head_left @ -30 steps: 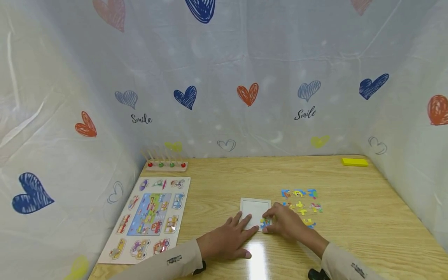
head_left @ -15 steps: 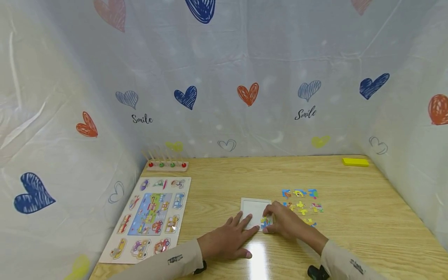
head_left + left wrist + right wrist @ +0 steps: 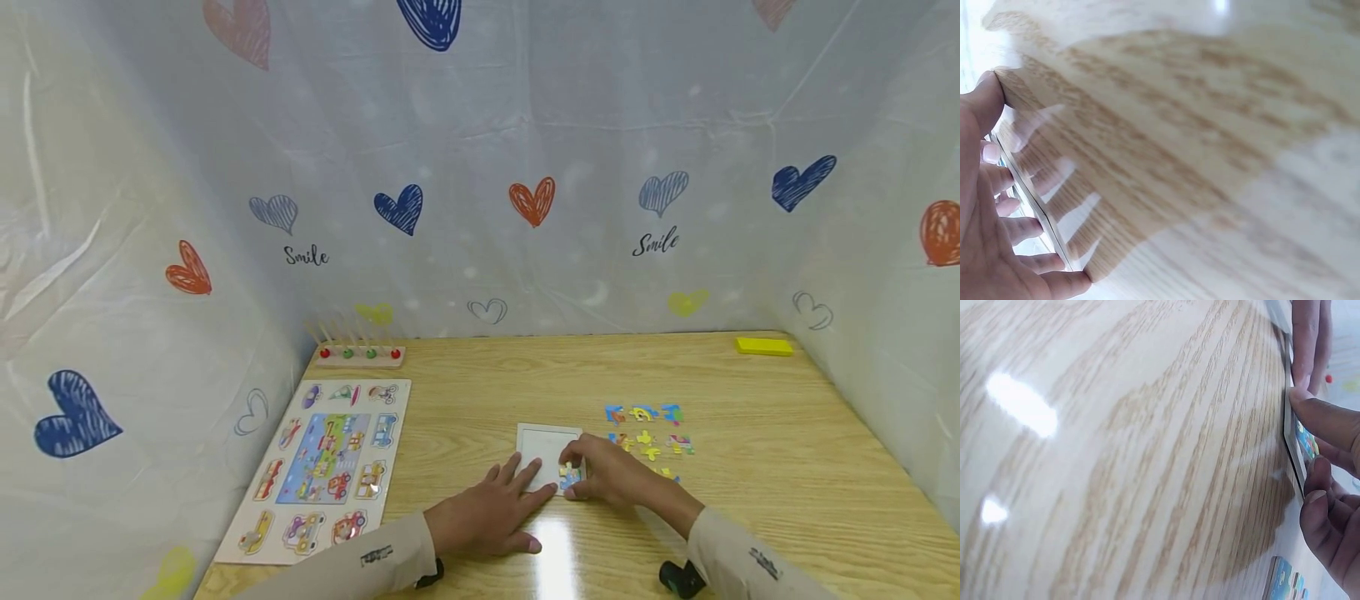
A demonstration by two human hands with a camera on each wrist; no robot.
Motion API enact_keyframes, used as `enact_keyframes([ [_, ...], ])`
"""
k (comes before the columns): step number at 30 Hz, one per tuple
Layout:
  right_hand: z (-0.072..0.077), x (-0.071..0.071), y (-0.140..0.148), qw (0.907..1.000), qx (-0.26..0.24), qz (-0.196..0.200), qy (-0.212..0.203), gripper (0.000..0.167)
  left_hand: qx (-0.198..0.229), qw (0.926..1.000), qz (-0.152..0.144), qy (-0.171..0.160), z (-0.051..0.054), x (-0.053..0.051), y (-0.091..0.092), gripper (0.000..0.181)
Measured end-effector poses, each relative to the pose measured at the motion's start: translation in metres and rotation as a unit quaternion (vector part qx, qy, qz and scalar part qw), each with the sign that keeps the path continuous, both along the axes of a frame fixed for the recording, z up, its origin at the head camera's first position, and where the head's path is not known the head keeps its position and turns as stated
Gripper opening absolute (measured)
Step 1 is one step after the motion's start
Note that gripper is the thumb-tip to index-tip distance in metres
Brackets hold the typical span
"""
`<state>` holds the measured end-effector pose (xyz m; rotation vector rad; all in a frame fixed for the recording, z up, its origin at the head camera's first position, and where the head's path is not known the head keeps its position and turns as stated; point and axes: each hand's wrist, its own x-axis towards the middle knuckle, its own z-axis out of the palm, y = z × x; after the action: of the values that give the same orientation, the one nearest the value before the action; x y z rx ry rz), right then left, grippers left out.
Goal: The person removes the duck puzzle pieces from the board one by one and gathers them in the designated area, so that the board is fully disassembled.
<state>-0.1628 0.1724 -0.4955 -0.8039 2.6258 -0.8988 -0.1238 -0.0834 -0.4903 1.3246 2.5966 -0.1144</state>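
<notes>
A small white puzzle frame (image 3: 538, 444) lies flat on the wooden table. In its lower right corner is a blue and yellow jigsaw piece (image 3: 570, 477), also visible in the right wrist view. My right hand (image 3: 609, 473) pinches this jigsaw piece between thumb and curled fingers. Spread fingers of my left hand (image 3: 491, 511) rest on the frame's lower left part, its thumb out over the table. Just right of the frame, several loose jigsaw pieces (image 3: 643, 412) lie in rough rows, some partly hidden behind my right hand.
A large vehicle picture board (image 3: 321, 458) lies at the left. Behind it stands a wooden peg rack (image 3: 362, 357) with red and green beads. A yellow block (image 3: 763, 346) is at the far right. Heart-printed sheets wall the table (image 3: 480, 375) at back and sides.
My right fingers have shifted slightly around the jigsaw piece, and more of its yellow top now shows. The left hand stays in place.
</notes>
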Motion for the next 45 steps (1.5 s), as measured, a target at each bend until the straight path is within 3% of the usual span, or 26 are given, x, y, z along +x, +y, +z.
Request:
enact_keyframes([
  [10,0.0,-0.003,0.0,0.9999,-0.01,0.011,-0.006,0.032,-0.001,0.9996,0.008,-0.029,0.001,-0.001,0.0,0.076],
  [22,-0.002,-0.005,0.005,0.9978,-0.04,0.03,-0.042,0.024,-0.012,0.9997,0.008,-0.022,0.0,-0.001,0.0,0.075],
  [31,0.001,-0.005,0.012,0.9973,-0.061,0.04,-0.011,0.014,0.0,0.9999,0.001,-0.015,0.001,-0.001,0.0,0.076],
  [36,0.003,-0.005,0.017,0.9977,-0.054,0.036,0.018,0.022,-0.004,0.9998,0.004,-0.02,0.0,-0.002,0.0,0.076],
  [45,0.007,-0.003,0.026,0.9984,-0.057,-0.004,0.004,0.036,-0.004,0.9998,0.006,-0.019,-0.001,-0.002,0.0,0.076],
])
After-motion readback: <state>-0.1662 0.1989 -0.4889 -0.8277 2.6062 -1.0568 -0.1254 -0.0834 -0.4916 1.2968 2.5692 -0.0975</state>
